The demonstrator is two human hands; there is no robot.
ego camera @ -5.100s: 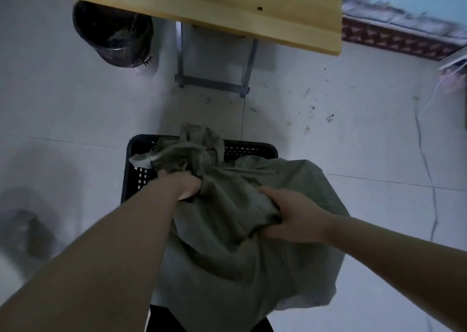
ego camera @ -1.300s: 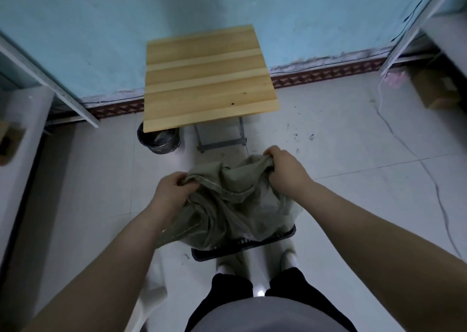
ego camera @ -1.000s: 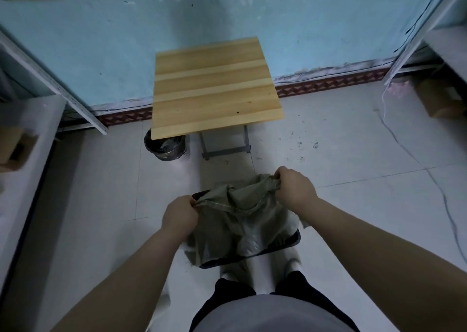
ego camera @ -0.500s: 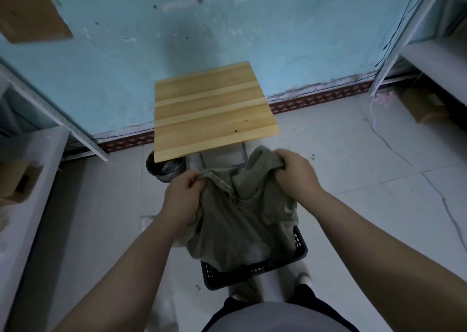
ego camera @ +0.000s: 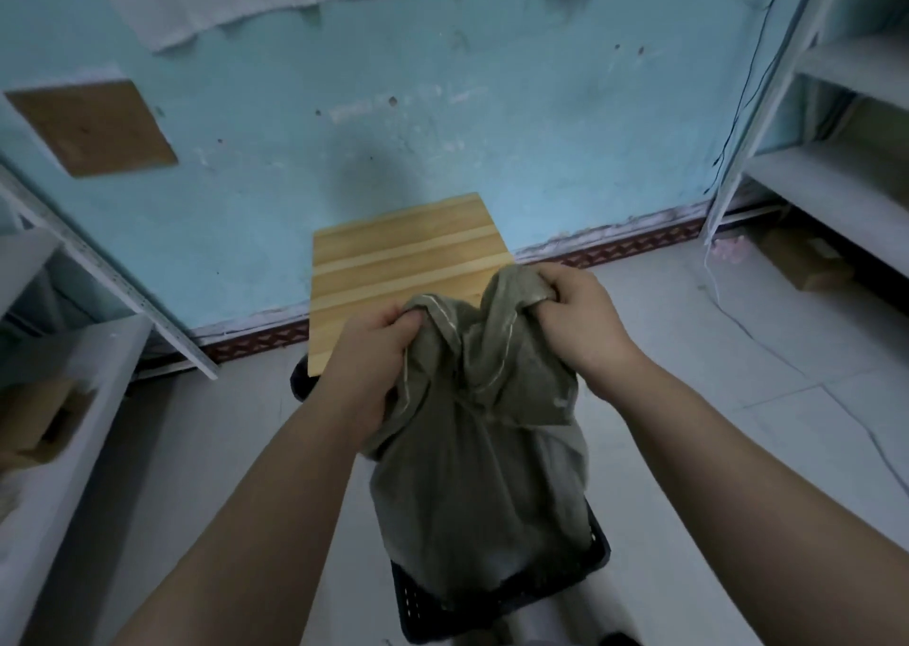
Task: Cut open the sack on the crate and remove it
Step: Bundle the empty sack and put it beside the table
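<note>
A person standing over a black crate point(ego camera: 497, 601) on a pale tiled floor holds a grey-green sack point(ego camera: 472, 463) by its upper edge, both bare hands raised in front of a small wooden table point(ego camera: 393, 262) set against a turquoise wall. The left hand point(ego camera: 371, 350) has its fingers curled tight around one bunched corner of the sack's mouth; the right hand point(ego camera: 578, 323) is closed in the same way on the opposite corner, gripping slightly higher and farther from the body. Between the two fists the fabric sags in folds, a pale stitched seam running along the edge. The sack hangs straight down from the hands, its long axis close to vertical, and its lower end is down inside the crate, where dark plastic lattice shows around it. Whether anything remains in the sack cannot be told from here. Because the sack lies directly beneath both grips, clearing the crate looks to depend on a further upward pull, and neither hand appears better placed than the other to lead it.
</note>
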